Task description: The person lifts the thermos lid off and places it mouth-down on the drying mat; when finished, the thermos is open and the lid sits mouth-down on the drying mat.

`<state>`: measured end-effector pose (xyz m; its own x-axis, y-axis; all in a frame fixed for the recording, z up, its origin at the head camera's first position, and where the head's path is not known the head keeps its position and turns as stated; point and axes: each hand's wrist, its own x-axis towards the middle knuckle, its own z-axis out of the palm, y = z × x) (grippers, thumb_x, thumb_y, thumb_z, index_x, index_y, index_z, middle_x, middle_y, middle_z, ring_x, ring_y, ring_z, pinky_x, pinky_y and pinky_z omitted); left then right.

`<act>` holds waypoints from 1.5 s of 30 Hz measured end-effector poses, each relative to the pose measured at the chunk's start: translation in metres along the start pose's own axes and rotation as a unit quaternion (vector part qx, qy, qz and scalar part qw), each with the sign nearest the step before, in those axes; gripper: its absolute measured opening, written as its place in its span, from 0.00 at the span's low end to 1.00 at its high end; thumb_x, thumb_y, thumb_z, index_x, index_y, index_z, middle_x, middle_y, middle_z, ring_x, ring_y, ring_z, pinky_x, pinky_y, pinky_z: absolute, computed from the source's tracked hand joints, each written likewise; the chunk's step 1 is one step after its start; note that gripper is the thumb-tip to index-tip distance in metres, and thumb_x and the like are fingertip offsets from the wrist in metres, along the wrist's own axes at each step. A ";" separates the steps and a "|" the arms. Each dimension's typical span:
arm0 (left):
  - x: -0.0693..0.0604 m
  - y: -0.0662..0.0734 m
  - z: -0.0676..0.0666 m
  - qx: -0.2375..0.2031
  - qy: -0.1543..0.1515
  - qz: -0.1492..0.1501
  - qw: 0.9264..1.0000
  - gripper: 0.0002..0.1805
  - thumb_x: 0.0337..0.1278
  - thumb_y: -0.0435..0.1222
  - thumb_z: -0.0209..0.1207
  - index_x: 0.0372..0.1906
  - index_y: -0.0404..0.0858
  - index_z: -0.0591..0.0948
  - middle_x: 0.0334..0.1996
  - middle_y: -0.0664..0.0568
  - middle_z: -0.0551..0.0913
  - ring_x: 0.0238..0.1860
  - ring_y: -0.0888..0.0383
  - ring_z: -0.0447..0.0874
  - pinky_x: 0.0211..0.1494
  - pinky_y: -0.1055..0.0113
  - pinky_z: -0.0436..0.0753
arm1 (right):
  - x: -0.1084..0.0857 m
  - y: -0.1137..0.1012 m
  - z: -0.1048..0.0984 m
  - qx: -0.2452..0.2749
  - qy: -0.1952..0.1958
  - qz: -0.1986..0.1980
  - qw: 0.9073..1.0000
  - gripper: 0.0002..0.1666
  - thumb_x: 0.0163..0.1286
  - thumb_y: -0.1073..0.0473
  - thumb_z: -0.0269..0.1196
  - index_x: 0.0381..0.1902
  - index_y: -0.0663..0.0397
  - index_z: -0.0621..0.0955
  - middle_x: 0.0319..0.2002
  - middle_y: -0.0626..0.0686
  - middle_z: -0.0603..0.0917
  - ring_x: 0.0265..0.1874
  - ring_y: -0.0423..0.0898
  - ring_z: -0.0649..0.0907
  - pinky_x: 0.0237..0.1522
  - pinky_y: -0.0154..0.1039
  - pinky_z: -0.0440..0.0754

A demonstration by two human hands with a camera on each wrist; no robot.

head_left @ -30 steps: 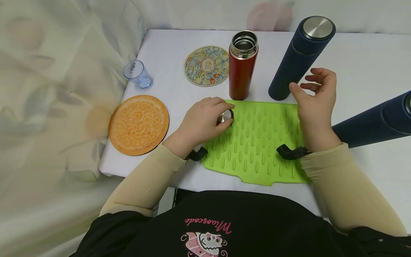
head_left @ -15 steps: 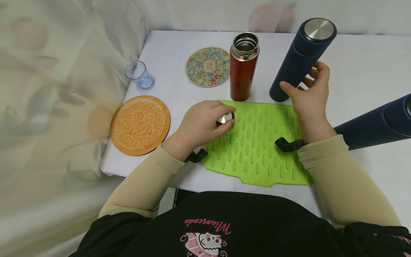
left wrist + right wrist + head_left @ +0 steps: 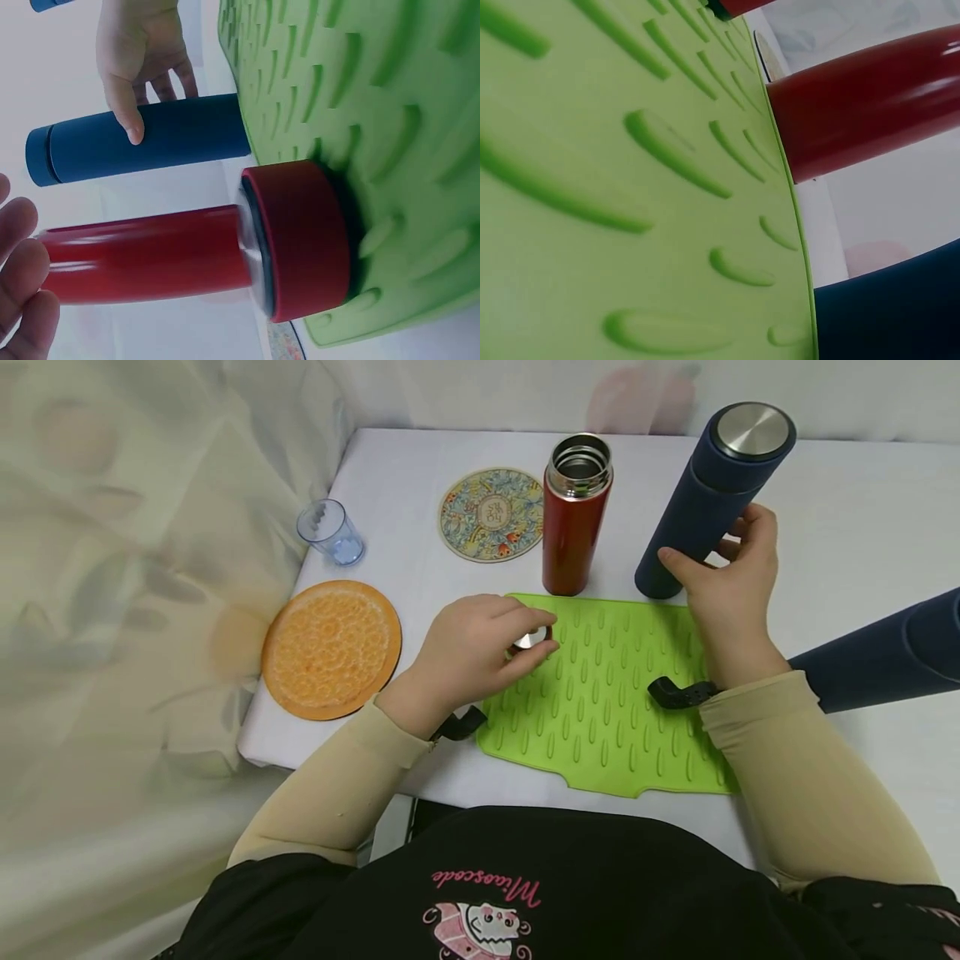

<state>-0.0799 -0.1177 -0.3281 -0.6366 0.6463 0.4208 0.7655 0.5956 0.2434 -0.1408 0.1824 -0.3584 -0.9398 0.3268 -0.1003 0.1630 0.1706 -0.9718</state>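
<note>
Taking the green mat [image 3: 600, 710] as my clock face, with twelve pointing away from me, I had the red flask [image 3: 573, 539] standing just past its far edge at twelve. The flask was uncapped, its steel mouth bare, so that opening looked done. The red lid [image 3: 307, 240], which I judged to be its own by the colour, sat on the mat at ten, apart from it; nothing had been put back.

My left hand [image 3: 480, 643] hung over that lid with fingers half curved and spread from the thumb. In the left wrist view a gap showed between my fingertips and the lid, so I seemed to have hold of nothing.

My right hand [image 3: 731, 597] was wrapped round the lower part of the blue flask [image 3: 693, 502] at one, thumb on the near side, fingers passing behind; how firmly, I could not tell. That flask's cap was on, so its opening was not yet done.

A second blue flask [image 3: 877, 656] stood at three, its top cut off by the frame. The glass [image 3: 337, 539] at ten and the orange placemat [image 3: 330, 652] at nine were both untouched.
</note>
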 end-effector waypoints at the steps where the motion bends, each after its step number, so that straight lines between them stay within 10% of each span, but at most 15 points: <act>1: 0.000 0.001 -0.001 0.001 0.005 0.006 1.000 0.13 0.74 0.43 0.70 0.52 0.39 0.92 0.38 0.52 0.93 0.35 0.58 0.91 0.44 0.60 0.88 | -0.002 0.000 0.000 0.006 0.000 -0.005 1.000 0.48 0.68 0.63 0.78 0.78 0.31 0.68 0.71 0.41 0.74 0.65 0.39 0.74 0.69 0.41 0.76; 15: 0.013 0.008 -0.041 0.016 0.063 0.075 0.995 0.14 0.72 0.42 0.72 0.52 0.37 0.91 0.37 0.49 0.92 0.32 0.53 0.87 0.39 0.57 0.87 | -0.046 -0.019 -0.013 -0.039 -0.057 -0.099 0.993 0.48 0.60 0.63 0.84 0.75 0.37 0.77 0.63 0.40 0.83 0.59 0.40 0.82 0.55 0.34 0.79; 26: 0.028 0.016 -0.096 0.012 0.078 0.102 0.992 0.22 0.73 0.41 0.71 0.64 0.34 0.86 0.56 0.39 0.89 0.58 0.44 0.89 0.62 0.52 0.89 | -0.078 -0.022 -0.018 -0.124 -0.206 -0.209 0.948 0.50 0.54 0.66 0.86 0.75 0.49 0.80 0.58 0.45 0.87 0.54 0.38 0.83 0.53 0.30 0.79; 30: 0.036 0.022 -0.113 -0.017 0.049 0.123 0.991 0.26 0.74 0.39 0.70 0.69 0.32 0.83 0.64 0.37 0.85 0.67 0.44 0.85 0.73 0.54 0.83 | -0.084 -0.026 -0.019 -0.166 -0.240 -0.238 0.927 0.51 0.54 0.62 0.88 0.76 0.50 0.80 0.61 0.54 0.88 0.58 0.48 0.85 0.54 0.28 0.79; 35: 0.039 0.021 -0.122 -0.063 -0.034 0.144 0.987 0.35 0.70 0.41 0.73 0.77 0.36 0.77 0.76 0.40 0.78 0.79 0.47 0.75 0.82 0.54 0.74 | -0.088 -0.028 -0.019 -0.198 -0.264 -0.280 0.901 0.51 0.54 0.60 0.88 0.75 0.54 0.80 0.64 0.57 0.88 0.59 0.58 0.88 0.57 0.50 0.87; 45: 0.032 -0.003 -0.100 -0.062 -0.147 0.180 0.971 0.45 0.63 0.28 0.67 0.84 0.59 0.71 0.84 0.56 0.68 0.80 0.53 0.71 0.81 0.51 0.72 | -0.092 -0.026 -0.016 -0.222 -0.284 -0.346 0.866 0.51 0.49 0.61 0.90 0.71 0.59 0.81 0.63 0.60 0.88 0.54 0.57 0.89 0.54 0.62 0.89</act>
<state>-0.0930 -0.1462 -0.2272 -0.3114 0.9206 0.2357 0.9368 0.2558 0.2386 -0.0537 0.1623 -0.3203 -0.8341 -0.4856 0.2616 -0.5173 0.5243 -0.6764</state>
